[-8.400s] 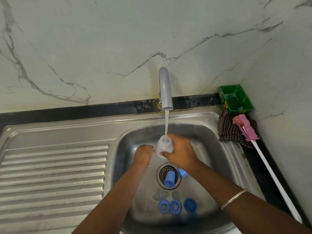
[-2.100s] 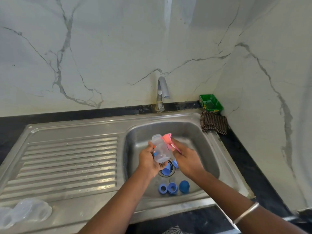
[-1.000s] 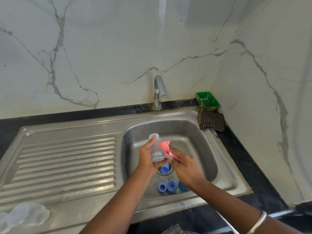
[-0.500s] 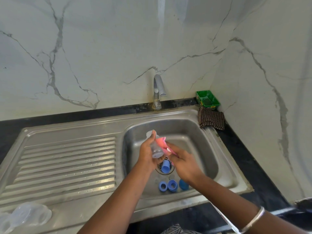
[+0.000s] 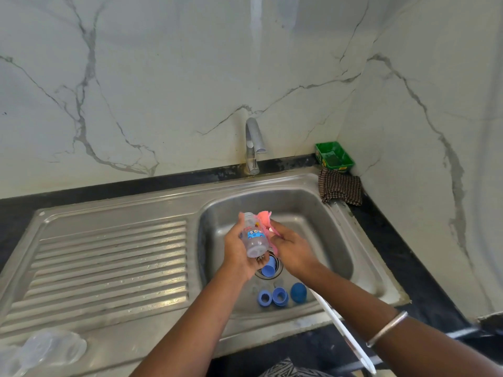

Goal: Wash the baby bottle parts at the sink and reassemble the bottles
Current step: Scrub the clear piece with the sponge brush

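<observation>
bottle [image 5: 254,238] sat between both hands' fingers [image 5: 275,227] | caps [image 5: 280,296] lay below in sink [image 5: 321,227] | tap [image 5: 252,144] stood behind

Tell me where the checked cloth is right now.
The checked cloth lies at the sink's back right corner, just in front of the green tray.

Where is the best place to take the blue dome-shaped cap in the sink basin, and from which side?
Take the blue dome cap by its round sides, fingers coming from above. It sits alone right of the two blue rings, with bare sink basin around it.
</observation>
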Tool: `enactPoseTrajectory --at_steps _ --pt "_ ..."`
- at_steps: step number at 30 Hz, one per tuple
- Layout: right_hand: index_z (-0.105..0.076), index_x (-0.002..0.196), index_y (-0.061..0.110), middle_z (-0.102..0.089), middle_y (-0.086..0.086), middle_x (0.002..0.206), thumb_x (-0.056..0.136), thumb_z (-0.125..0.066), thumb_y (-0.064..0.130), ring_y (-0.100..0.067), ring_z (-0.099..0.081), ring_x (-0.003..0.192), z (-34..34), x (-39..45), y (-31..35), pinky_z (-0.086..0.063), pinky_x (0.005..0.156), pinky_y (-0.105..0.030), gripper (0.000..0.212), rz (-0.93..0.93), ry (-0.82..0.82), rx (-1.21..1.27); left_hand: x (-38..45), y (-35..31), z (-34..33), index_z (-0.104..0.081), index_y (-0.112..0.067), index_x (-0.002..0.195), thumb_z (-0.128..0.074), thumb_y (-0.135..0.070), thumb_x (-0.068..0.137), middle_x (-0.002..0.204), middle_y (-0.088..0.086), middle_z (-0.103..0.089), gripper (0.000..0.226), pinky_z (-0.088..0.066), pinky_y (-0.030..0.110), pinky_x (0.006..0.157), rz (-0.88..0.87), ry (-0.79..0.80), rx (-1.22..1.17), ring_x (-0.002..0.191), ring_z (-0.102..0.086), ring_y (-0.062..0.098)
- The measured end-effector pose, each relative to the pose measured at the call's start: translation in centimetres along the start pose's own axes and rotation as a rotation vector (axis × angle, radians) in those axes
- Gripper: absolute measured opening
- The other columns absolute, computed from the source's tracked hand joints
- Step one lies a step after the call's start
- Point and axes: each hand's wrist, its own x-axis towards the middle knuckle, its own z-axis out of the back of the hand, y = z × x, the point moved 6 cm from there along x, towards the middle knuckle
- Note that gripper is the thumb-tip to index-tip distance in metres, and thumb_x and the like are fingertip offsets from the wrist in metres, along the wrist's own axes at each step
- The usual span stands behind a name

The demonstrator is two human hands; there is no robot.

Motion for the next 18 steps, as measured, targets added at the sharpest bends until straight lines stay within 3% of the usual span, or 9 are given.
enactPoseTrajectory --at_steps 2,3,7,9,11,13,14,18 --pt "-0.055 0.137 0.046 -0.068 0.015 0.12 0.101 -0.049 0.03 -0.002 -0.064 0.107 -0.3 0.3 0.2 -0.049 0.092 -0.019 0.04 0.008 0.013 0.001 -0.2 -0.2 -0.4 -0.073 -0.015 0.082 -0.071 -0.055 0.073 0.074 0.007 -0.07 0.041 -0.049 0.031 0.064 -0.023 0.011 -0.012 0.063 -0.065 0.02" --pt "-0.056 0.136 0.045 -0.07 0.015 0.111 0.101 -0.049 0.029 -0.001 -0.065 0.098 -0.4 0.4 0.1 -0.05 0.088 -0.019 0.039 0.012 0.016 0.006 -0.2 -0.5 -0.5 -0.072 -0.014 0.083 -0.072 -0.051 0.074 0.072 0.006 -0.07 0.038 -0.052 0.028 0.058 -0.033 0.022 -0.047 0.06 -0.066 0.019" --pt "-0.068 0.118 0.046 -0.058 -0.003 0.075 0.1 -0.056 0.027 -0.005 -0.049 0.056 -0.8 -0.9 -0.7 -0.041 0.053 -0.015 0.029 0.002 0.039 0.145 -0.3 -1.5 -0.3 -0.066 -0.008 0.092 -0.068 -0.047 0.086 0.062 0.009 -0.071 0.04 -0.05 0.024 0.041 -0.024 -0.075 -0.185 0.047 -0.068 0.02" --pt "-0.071 0.1 0.048 -0.061 -0.016 0.078 0.099 -0.058 0.023 -0.016 -0.051 0.053 -0.9 -1.9 -0.7 -0.039 0.048 -0.01 0.028 0.004 0.02 0.183 -0.3 -1.6 -0.2 -0.062 -0.004 0.104 -0.069 -0.051 0.085 0.069 0.015 -0.072 0.051 -0.052 0.028 0.041 0.022 -0.109 -0.253 0.053 -0.07 0.027" --pt "-0.07 0.094 0.054 -0.066 -0.019 0.098 0.1 -0.058 0.025 -0.022 -0.058 0.071 -1.0 -3.0 -0.5 -0.044 0.058 -0.01 0.032 0.058 0.005 0.133 0.0 -1.5 -0.1 -0.058 -0.003 0.118 -0.068 -0.057 0.085 0.097 0.021 -0.071 0.063 -0.056 0.036 0.051 0.059 -0.129 -0.32 0.077 -0.071 0.035" --pt "-0.058 0.116 0.067 -0.071 -0.002 0.101 0.1 -0.054 0.041 -0.01 -0.063 0.077 -1.4 -3.8 -0.3 -0.049 0.07 -0.013 0.031 0.131 0.036 -0.056 0.3 -1.3 0.2 -0.055 -0.005 0.128 -0.066 -0.059 0.085 0.122 0.02 -0.063 0.07 -0.057 0.043 0.072 0.083 -0.18 -0.354 0.099 -0.065 0.036" --pt "-0.047 0.127 0.069 -0.071 0.005 0.098 0.101 -0.051 0.046 -0.004 -0.063 0.076 -1.6 -4.0 -0.2 -0.048 0.069 -0.013 0.036 0.163 0.041 -0.17 0.3 -1.1 0.3 -0.055 -0.004 0.13 -0.065 -0.058 0.086 0.125 0.019 -0.061 0.07 -0.056 0.042 0.076 0.083 -0.195 -0.352 0.099 -0.064 0.035" --pt "-0.025 0.144 0.064 -0.06 0.007 0.078 0.102 -0.043 0.04 -0.006 -0.055 0.063 -1.1 -3.1 1.0 -0.041 0.06 -0.024 0.051 0.216 -0.059 -0.428 0.0 0.0 0.2 -0.059 -0.005 0.129 -0.058 -0.047 0.096 0.101 0.013 -0.066 0.054 -0.052 0.031 0.052 0.063 -0.251 -0.361 0.069 -0.063 0.025"
